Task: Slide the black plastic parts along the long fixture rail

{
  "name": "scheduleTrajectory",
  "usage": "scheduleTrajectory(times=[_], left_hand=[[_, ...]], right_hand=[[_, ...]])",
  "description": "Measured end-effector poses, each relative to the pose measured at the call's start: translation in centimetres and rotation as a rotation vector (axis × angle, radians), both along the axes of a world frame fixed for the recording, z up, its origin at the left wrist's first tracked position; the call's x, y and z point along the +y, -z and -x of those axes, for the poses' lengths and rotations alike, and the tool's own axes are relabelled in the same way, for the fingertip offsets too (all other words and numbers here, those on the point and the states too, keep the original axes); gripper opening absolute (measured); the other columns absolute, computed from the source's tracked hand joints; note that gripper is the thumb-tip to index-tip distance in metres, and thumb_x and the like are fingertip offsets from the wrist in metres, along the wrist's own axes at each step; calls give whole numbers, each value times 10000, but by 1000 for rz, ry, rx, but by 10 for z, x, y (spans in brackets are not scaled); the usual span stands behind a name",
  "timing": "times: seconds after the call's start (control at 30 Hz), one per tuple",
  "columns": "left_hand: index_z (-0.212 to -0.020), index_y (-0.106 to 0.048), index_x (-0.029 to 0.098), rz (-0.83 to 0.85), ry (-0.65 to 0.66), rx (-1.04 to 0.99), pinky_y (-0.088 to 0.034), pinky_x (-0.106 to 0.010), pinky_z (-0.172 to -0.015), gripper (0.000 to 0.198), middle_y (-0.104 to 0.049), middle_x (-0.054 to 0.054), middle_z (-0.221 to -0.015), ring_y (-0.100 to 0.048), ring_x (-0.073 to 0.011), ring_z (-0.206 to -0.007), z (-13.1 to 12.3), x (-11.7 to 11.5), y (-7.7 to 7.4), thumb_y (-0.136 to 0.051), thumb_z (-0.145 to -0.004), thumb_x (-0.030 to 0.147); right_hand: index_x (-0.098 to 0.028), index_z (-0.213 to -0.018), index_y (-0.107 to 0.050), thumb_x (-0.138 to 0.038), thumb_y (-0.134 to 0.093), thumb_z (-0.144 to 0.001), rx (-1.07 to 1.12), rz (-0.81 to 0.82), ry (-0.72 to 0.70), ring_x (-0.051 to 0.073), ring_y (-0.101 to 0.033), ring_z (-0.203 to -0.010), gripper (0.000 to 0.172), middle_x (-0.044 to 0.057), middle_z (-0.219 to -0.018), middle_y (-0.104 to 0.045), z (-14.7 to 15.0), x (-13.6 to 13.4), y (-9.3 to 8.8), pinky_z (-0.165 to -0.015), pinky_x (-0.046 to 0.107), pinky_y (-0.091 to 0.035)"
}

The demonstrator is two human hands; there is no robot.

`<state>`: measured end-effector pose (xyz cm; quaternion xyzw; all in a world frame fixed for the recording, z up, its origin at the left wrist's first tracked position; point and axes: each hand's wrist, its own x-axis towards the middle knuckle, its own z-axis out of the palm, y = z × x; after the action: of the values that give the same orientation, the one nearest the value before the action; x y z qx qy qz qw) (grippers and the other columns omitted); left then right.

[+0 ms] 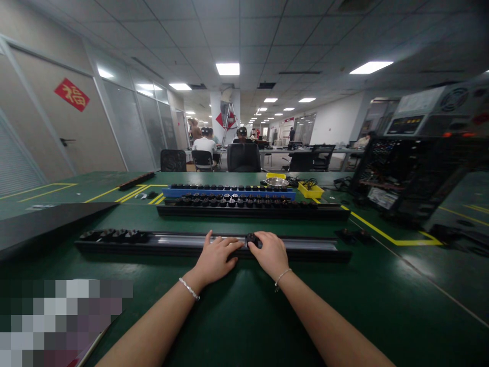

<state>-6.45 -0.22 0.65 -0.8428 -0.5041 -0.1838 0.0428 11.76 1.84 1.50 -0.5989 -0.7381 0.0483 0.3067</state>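
Note:
A long black rail (171,250) with a pale channel lies across the green table in front of me. Several small black pieces (120,234) sit in its left end. My left hand (217,255) rests on the front edge of the rail near its middle, fingers spread and forefinger reaching right. Beside it, my right hand (270,252) grips a small black block (250,239) between thumb and fingers, at the channel. Whether the block is seated in the channel or only touching it, I cannot tell.
Behind lie another black rail (252,211) and a blue rail (183,193), both lined with black pieces. Loose black pieces (353,234) lie right of my rail. Farther back are a yellow tray (310,190) and a metal dish (277,182). An opened computer case (401,178) stands right.

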Motion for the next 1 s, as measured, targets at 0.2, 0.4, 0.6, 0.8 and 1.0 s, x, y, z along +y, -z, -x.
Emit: scheduleTrajectory(times=[0.2, 0.4, 0.6, 0.8, 1.0], left_hand=[[-1202, -482, 395, -6, 1, 3, -38, -602, -1049, 443, -553, 27, -1241, -505, -227, -1074, -1, 0, -1, -538, -778, 280], [-1196, -487, 400, -47, -14, -1, -63, -592, -1055, 450, -538, 28, -1261, -480, -231, -1103, -1, -1, 2, -538, -776, 247], [-1195, -491, 392, -88, -27, 24, -101, -591, -1051, 478, -478, 4, -1321, -361, -273, -1239, 0, 0, 5, -570, -747, 245], [-1207, -480, 386, -79, -32, 44, -144, -584, -1043, 482, -447, -18, -1349, -372, -276, -1237, -1, 0, 5, -562, -751, 253], [-1253, -434, 332, -75, -36, 35, -144, -551, -1065, 520, -443, -27, -1363, -364, -266, -1253, 0, 0, 6, -553, -754, 248]], right_hand=[[-198, -997, -642, -350, -503, -765, -2, -11, 33, 198, -523, -1036, 310, 59, -1085, -638, 0, 0, 3, -919, 309, -328], [-189, -964, -644, -331, -507, -743, 7, -20, 87, 216, -524, -1010, 297, 70, -1063, -642, -4, 0, 3, -908, 319, -333], [-186, -953, -635, -319, -498, -740, 1, -30, 110, 213, -518, -990, 286, 65, -1036, -643, -6, 0, 3, -892, 317, -331], [-187, -925, -615, -353, -493, -756, -10, -36, 119, 209, -518, -970, 266, 69, -991, -637, -7, -3, 1, -860, 323, -338], [-184, -844, -606, -379, -487, -774, -16, -39, 143, 213, -521, -946, 238, 79, -931, -635, -8, -2, 1, -840, 326, -350]])
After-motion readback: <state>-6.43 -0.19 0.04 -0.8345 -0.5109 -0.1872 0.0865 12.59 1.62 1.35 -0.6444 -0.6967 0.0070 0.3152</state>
